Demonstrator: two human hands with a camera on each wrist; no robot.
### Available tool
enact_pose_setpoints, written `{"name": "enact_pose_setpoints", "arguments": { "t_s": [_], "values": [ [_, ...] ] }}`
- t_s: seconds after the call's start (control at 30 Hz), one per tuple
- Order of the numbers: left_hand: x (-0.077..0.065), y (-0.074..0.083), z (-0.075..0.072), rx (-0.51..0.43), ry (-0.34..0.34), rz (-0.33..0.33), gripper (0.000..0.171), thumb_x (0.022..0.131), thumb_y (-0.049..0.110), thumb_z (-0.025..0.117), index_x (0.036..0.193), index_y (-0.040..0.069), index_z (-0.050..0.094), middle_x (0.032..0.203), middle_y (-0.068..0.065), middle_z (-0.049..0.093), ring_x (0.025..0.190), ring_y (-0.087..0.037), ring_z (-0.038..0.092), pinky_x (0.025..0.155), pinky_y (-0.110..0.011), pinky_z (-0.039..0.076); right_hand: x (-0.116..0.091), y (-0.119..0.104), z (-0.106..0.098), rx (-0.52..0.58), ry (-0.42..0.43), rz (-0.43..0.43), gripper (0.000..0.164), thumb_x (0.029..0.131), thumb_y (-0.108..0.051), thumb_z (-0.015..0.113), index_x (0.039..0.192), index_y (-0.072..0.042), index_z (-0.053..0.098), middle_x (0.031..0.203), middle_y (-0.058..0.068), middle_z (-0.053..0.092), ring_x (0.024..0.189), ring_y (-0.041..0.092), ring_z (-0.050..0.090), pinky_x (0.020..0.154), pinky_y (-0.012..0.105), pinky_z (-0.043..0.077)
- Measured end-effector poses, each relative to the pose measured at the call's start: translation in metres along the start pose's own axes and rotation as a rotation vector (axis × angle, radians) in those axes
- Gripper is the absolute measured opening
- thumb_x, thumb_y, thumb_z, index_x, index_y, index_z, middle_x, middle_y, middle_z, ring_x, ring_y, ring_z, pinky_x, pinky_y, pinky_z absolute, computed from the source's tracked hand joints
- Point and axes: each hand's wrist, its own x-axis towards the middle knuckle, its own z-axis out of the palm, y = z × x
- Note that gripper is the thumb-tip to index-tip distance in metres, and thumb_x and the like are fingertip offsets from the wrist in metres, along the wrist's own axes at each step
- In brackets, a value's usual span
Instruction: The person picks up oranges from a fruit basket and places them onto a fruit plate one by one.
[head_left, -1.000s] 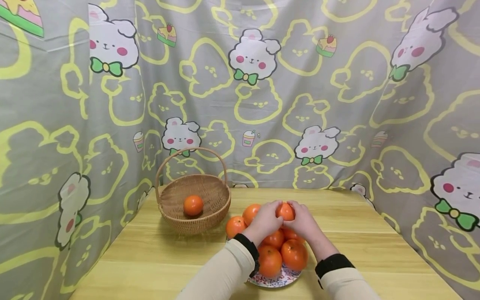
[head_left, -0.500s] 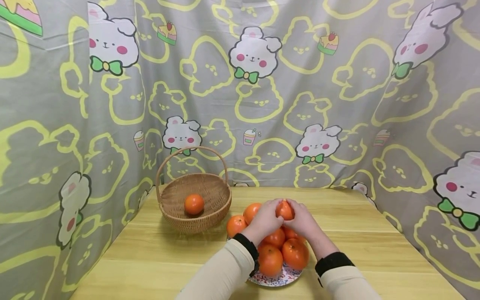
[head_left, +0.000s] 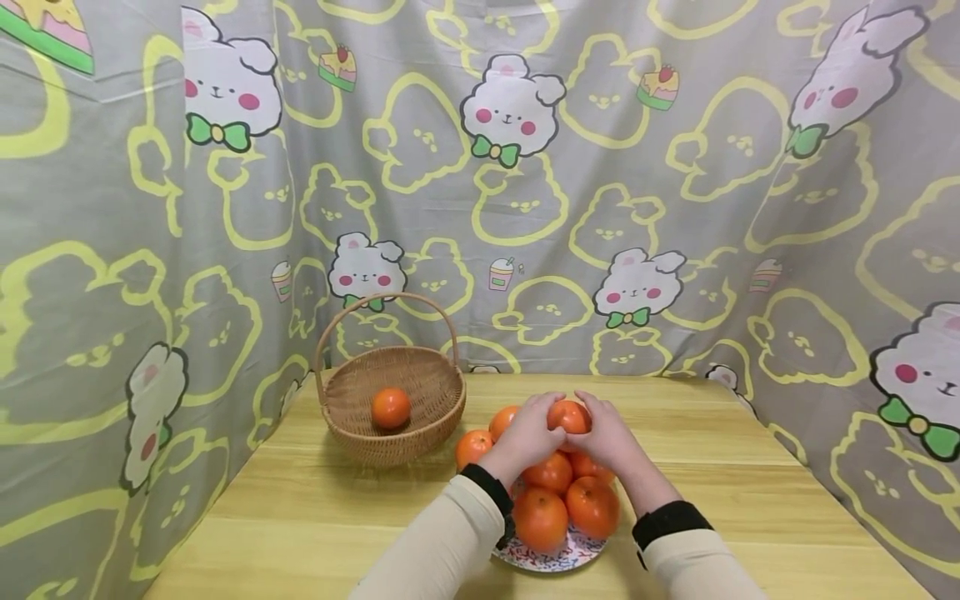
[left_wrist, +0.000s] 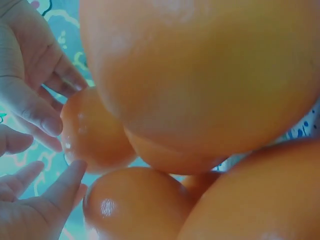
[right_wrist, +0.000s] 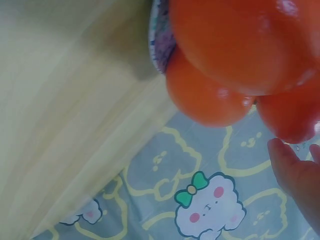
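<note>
An orange sits at the back of a pile of oranges on a patterned plate. My left hand and right hand frame it from both sides, their thumbs nearly meeting in front. Seen from the left wrist, the fingers of both hands lie fairly straight around the back orange, with fingertips right at its skin. From the right wrist, a right fingertip stands just beside an orange. The hands partly hide the oranges behind.
A woven basket with a tall handle stands at the left, holding one orange. Under everything is a wooden table. A patterned grey curtain encloses the back and sides.
Both hands' fingers have spread slightly apart from a closer hold on the back orange, so more of it shows. The orange was turned between the hands earlier. Basket and plate stay put.
</note>
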Motion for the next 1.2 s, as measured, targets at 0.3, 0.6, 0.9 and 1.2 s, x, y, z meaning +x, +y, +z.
{"name": "enact_pose_setpoints", "arguments": {
  "t_s": [0.3, 0.6, 0.9, 1.2],
  "values": [
    [-0.002, -0.011, -0.019, -0.045, 0.043, 0.053, 0.053, 0.083, 0.015, 0.061, 0.133, 0.018, 0.046, 0.132, -0.004, 0.046, 0.102, -0.018, 0.052, 0.075, -0.026, 0.044, 0.003, -0.019, 0.004, -0.011, 0.081, -0.075, 0.069, 0.075, -0.011, 0.072, 0.135, 0.0, 0.039, 0.123, 0.028, 0.044, 0.11, 0.04, 0.045, 0.09, 0.053, 0.04],
    [-0.011, -0.03, -0.057, -0.17, 0.11, 0.007, 0.051, 0.084, 0.012, 0.058, 0.133, 0.015, 0.045, 0.134, -0.01, 0.043, 0.116, -0.029, 0.048, 0.088, -0.037, 0.045, 0.009, -0.039, 0.008, -0.008, 0.078, -0.101, 0.069, 0.078, -0.016, 0.071, 0.138, -0.006, 0.037, 0.132, 0.024, 0.039, 0.12, 0.039, 0.038, 0.096, 0.054, 0.035],
    [-0.017, -0.062, -0.09, -0.162, 0.195, -0.032, 0.05, 0.084, 0.014, 0.059, 0.132, 0.014, 0.046, 0.126, -0.012, 0.046, 0.111, -0.03, 0.049, 0.089, -0.04, 0.043, 0.017, -0.064, 0.021, 0.019, 0.045, -0.154, 0.069, 0.079, -0.018, 0.071, 0.138, -0.008, 0.038, 0.133, 0.022, 0.039, 0.113, 0.037, 0.045, 0.091, 0.051, 0.04],
    [-0.023, -0.104, -0.123, -0.091, 0.271, -0.122, 0.046, 0.086, 0.017, 0.06, 0.13, 0.011, 0.046, 0.131, -0.016, 0.043, 0.113, -0.031, 0.048, 0.09, -0.043, 0.042, 0.027, -0.092, 0.041, 0.032, 0.008, -0.213, 0.07, 0.078, -0.018, 0.072, 0.138, -0.009, 0.038, 0.134, 0.022, 0.038, 0.123, 0.037, 0.038, 0.096, 0.051, 0.036]
  ]
}}
